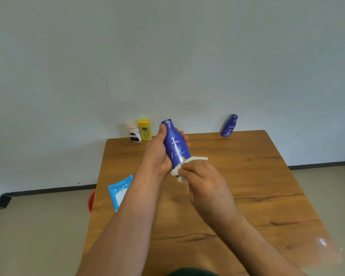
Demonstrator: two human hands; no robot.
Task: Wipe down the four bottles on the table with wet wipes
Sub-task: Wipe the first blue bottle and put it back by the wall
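Nivea bottle mid-wipe over table

Nivea bottle point(175, 145), blue, held up above the wooden table point(247, 176), cap end away. Left hand point(157, 154) wrapped closed round its body. Right hand point(202, 177) pinched tight on a white wet wipe point(184, 166), pressed against bottle's base. Second blue bottle point(229, 126), yellow bottle point(145, 129) and white bottle point(134, 134) stand at far edge. Wipes pack point(120, 191) lies left.

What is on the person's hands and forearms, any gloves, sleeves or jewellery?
Nothing: the left hand and the right hand are ungloved, with no rings visible on the fingers. Both forearms are uncovered as far as the frame shows, without sleeves, watch or bracelet.
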